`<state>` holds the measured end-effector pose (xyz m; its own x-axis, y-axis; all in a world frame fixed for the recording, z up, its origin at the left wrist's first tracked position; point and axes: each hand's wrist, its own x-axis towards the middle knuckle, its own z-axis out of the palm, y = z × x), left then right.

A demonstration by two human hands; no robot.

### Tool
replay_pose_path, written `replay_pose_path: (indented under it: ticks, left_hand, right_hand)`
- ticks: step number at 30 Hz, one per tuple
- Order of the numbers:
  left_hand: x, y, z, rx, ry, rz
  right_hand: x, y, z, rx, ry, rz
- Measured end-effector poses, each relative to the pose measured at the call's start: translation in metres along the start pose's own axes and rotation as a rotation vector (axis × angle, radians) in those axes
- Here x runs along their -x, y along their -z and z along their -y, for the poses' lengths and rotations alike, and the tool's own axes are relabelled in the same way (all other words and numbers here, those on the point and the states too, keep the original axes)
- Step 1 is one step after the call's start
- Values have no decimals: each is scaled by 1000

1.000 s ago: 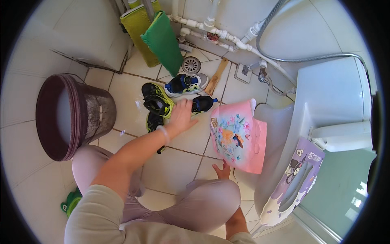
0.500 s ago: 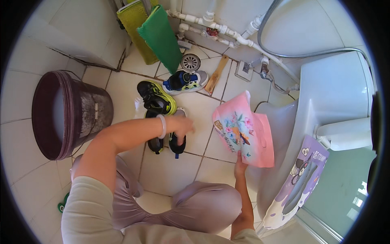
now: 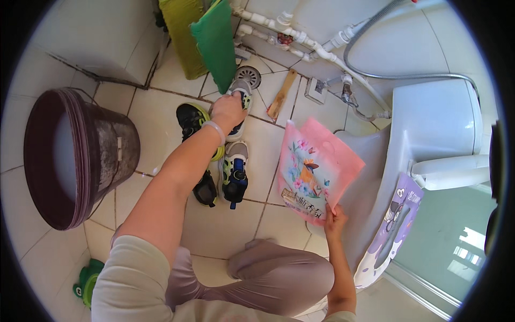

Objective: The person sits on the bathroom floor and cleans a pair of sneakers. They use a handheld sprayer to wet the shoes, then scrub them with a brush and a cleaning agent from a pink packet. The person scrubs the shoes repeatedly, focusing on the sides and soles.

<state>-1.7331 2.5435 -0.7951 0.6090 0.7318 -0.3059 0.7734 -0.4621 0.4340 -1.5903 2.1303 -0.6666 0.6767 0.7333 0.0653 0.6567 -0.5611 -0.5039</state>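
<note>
My left hand (image 3: 229,110) is clamped on a white-and-blue sneaker (image 3: 246,101), its fingertips partly hidden, above a tiled bathroom floor (image 3: 217,231). The shoe's grey toe points toward the floor drain (image 3: 252,78); a matching sneaker (image 3: 234,172) sits just below it in view, toe the same way, perhaps to keep the pair in line. A black-and-lime sneaker (image 3: 190,119) stands close on the left, another black sneaker (image 3: 205,192) partly covered by my arm (image 3: 169,180). My right hand (image 3: 335,221) pinches the edge of a pink floral bag (image 3: 314,174), likely off to the side so the shoes are unobstructed. Whether the bag touches the toilet (image 3: 373,177) beyond, I cannot tell. A dark bucket (image 3: 115,147) stands at left, well apart from the bag.
</note>
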Motion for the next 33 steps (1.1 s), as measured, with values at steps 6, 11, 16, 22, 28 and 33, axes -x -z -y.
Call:
replay_pose_path:
  ticks: [6, 11, 16, 22, 28, 33]
  left_hand:
    - [17, 34, -11, -101, -6, -18]
    - [1, 56, -17, -15, -140, -279]
    - [16, 75, -23, 36, -222, -299]
    - [40, 88, -11, 196, -300, 3]
    - [68, 45, -22, 180, -254, 661]
    - [108, -36, -45, 396, -247, 1234]
  right_hand:
    - [-35, 32, 73, 274, 33, 183]
    - [-58, 29, 107, 436, 138, 289]
    - [-71, 23, 122, 456, 35, 368]
    - [-80, 23, 134, 440, 41, 395]
    - [-84, 22, 127, 437, 114, 377]
    - [-77, 28, 125, 394, 26, 351]
